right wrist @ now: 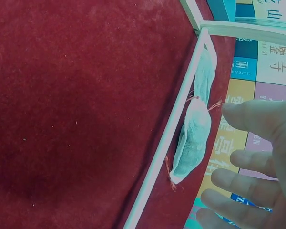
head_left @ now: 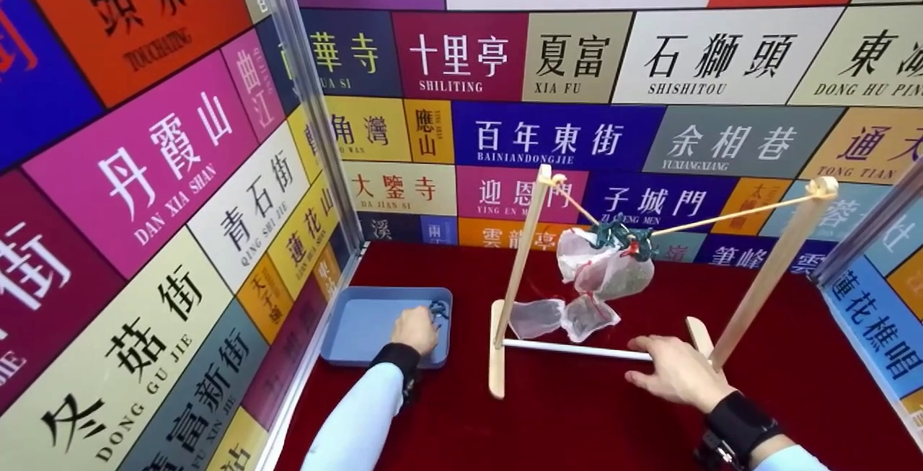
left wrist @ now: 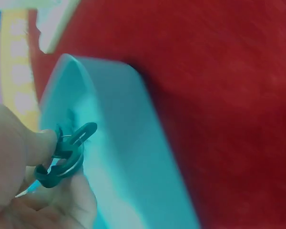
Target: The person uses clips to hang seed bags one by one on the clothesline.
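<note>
My left hand (head_left: 414,330) is over the right side of a blue tray (head_left: 353,327). Its thumb and fingers pinch a dark green plastic clip (left wrist: 69,155) with a thin metal ring. My right hand (head_left: 681,370), fingers spread and holding nothing, is beside the white bar (head_left: 577,349) low on a wooden stand. White mesh pouches (head_left: 624,274) hang from the stand's cord (head_left: 728,216), with green clips (head_left: 613,233) at their tops. Two more mesh pouches lie on the red cloth behind the bar, one at the left (head_left: 533,318) and one at the right (head_left: 588,318).
Wooden posts rise at the stand's left (head_left: 524,254) and right (head_left: 768,276), with flat feet on the red cloth (head_left: 461,428). Panels printed with place names (head_left: 497,56) enclose the back and sides. The tray sits near the left panel.
</note>
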The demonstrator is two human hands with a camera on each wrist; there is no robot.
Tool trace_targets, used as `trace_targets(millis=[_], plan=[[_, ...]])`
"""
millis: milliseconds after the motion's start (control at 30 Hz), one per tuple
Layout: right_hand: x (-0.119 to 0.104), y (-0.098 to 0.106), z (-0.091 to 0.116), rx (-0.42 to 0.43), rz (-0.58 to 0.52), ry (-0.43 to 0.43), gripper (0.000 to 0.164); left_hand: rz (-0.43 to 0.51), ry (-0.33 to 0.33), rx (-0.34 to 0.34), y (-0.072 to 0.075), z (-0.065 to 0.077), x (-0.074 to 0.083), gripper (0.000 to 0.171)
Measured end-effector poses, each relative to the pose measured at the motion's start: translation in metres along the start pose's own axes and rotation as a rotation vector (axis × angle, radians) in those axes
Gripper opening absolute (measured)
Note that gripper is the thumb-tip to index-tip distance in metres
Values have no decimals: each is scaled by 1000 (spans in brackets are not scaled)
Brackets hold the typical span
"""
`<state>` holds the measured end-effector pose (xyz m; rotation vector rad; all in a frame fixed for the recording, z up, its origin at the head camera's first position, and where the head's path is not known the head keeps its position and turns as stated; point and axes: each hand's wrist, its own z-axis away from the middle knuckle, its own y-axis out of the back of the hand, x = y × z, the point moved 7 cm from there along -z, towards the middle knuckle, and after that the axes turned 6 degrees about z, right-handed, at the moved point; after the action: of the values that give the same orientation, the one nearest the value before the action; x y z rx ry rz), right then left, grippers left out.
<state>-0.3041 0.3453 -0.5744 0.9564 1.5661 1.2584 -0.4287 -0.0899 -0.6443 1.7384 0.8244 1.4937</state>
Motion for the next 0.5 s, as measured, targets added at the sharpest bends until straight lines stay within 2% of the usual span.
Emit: trace_targets(millis=[167, 233, 400, 500], plan=[[-2, -1, -1, 3, -39, -31, 41, 45, -101, -32, 4, 2, 45, 9], [-5, -2, -1, 9, -70, -31, 35, 68, -131, -65, 3, 3, 63, 9], [-20, -1, -5, 70, -159, 60, 28, 151, -236, -179, -4, 11, 114, 5], [-31, 0, -6, 100, -187, 115, 27, 287, -254, -297, -16, 21, 147, 4]])
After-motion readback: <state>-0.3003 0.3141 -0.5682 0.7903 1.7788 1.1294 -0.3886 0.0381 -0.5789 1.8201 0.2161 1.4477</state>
